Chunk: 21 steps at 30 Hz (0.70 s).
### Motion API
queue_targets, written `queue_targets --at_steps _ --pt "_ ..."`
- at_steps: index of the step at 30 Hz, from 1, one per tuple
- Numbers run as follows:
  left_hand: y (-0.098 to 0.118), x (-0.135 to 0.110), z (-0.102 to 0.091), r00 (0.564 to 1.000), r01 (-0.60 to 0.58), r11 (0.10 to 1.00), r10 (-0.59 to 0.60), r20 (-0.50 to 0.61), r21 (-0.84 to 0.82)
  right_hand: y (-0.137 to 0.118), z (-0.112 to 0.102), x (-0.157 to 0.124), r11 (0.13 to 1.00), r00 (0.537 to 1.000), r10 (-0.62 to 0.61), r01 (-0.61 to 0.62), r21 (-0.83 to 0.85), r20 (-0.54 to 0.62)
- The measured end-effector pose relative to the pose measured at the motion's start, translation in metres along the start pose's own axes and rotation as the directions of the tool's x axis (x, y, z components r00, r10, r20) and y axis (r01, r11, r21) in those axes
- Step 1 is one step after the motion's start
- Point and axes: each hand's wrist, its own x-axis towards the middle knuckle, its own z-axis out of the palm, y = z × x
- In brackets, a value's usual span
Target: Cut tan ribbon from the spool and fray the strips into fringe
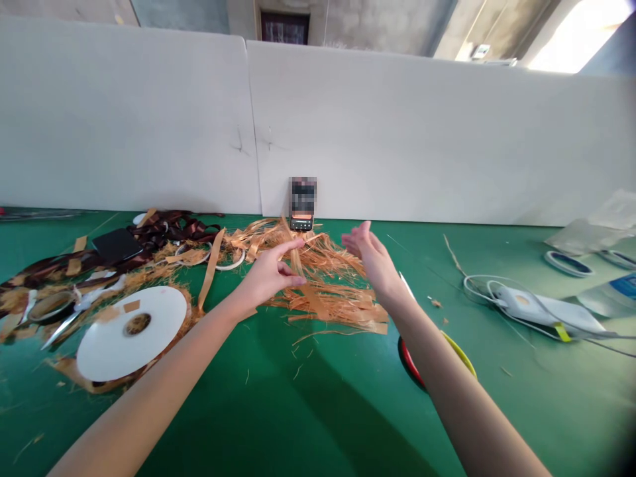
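Note:
My left hand (275, 273) is over the middle of the table, its thumb and index finger at a thin, shiny orange-brown ribbon strip (312, 299) that it seems to hold. The strip slants down from the fingers and is slightly blurred. To the right, my right hand (370, 257) is raised with its fingers stretched out, and nothing shows in it. Beneath and between both hands lies a heap of frayed orange ribbon pieces (342, 311). Scissors with red and yellow handles (461, 354) lie partly hidden under my right forearm.
A phone (302, 202) leans against the white partition (422, 132). At left are a white ribbon spool (166, 318), white-handled scissors (94, 296), dark brown ribbon (173, 228) and a black flat object (118, 246). A white power strip (551, 311), its cable and a plastic bottle (613, 296) lie right.

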Motion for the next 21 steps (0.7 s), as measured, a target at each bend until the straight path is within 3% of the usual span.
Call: queue_targets --at_steps 2,3,4,5,6,7,8,10,12,14,16,18,19,21 --pt "-0.001 0.0 0.002 1.0 0.002 1.0 -0.002 -0.004 0.01 -0.007 -0.002 -0.007 0.982 0.992 -0.117 0.107 0.157 0.052" --pt "-0.001 -0.001 0.003 1.0 0.001 1.0 -0.001 -0.01 0.012 -0.011 -0.004 -0.012 0.969 0.975 -0.135 0.093 0.228 0.176" --pt "-0.002 -0.001 0.003 1.0 -0.001 1.0 0.001 -0.017 0.012 -0.015 -0.007 -0.016 0.965 0.927 -0.121 0.027 0.259 0.356" --pt "-0.002 0.0 0.002 1.0 -0.005 1.0 0.005 -0.022 0.011 -0.017 -0.01 -0.02 0.973 0.837 -0.063 -0.069 0.22 0.544" --pt "-0.002 0.0 0.002 1.0 -0.01 1.0 0.01 -0.026 0.005 -0.018 -0.013 -0.022 0.981 0.748 0.048 -0.159 0.108 0.662" --pt "-0.002 0.0 0.001 0.999 -0.015 1.0 0.015 -0.032 -0.001 -0.017 -0.015 -0.022 0.976 0.71 0.179 -0.217 -0.03 0.681" --pt "-0.001 0.0 0.0 0.999 -0.02 1.0 0.02 -0.038 -0.005 -0.015 -0.016 -0.021 0.958 0.729 0.281 -0.253 -0.136 0.624" --pt "0.0 0.0 -0.002 0.998 -0.03 1.0 0.029 -0.055 -0.009 -0.008 -0.014 -0.014 0.944 0.87 0.326 -0.278 -0.178 0.369" --pt "0.001 0.0 -0.003 0.998 -0.029 1.0 0.029 -0.063 -0.006 -0.001 -0.01 -0.006 0.976 0.964 0.213 -0.202 -0.083 0.162" --pt "0.0 0.0 -0.002 0.999 -0.016 1.0 0.016 -0.05 -0.006 0.001 -0.006 -0.003 0.998 0.996 0.056 -0.058 0.028 0.074" --pt "-0.001 0.0 0.0 0.999 -0.003 1.0 0.003 -0.036 -0.006 -0.004 -0.005 -0.006 0.974 0.989 -0.115 0.093 0.209 0.095" --pt "-0.002 0.001 0.001 0.999 0.0 1.0 -0.001 -0.038 -0.005 -0.012 -0.009 -0.013 0.918 0.949 -0.217 0.119 0.378 0.228" --pt "-0.002 0.001 0.001 0.999 -0.001 1.0 0.0 -0.043 -0.006 -0.015 -0.012 -0.016 0.915 0.91 -0.213 0.058 0.4 0.355" --pt "-0.001 0.001 0.0 0.999 -0.007 1.0 0.006 -0.052 -0.01 -0.018 -0.019 -0.02 0.966 0.757 -0.04 -0.139 0.22 0.653"
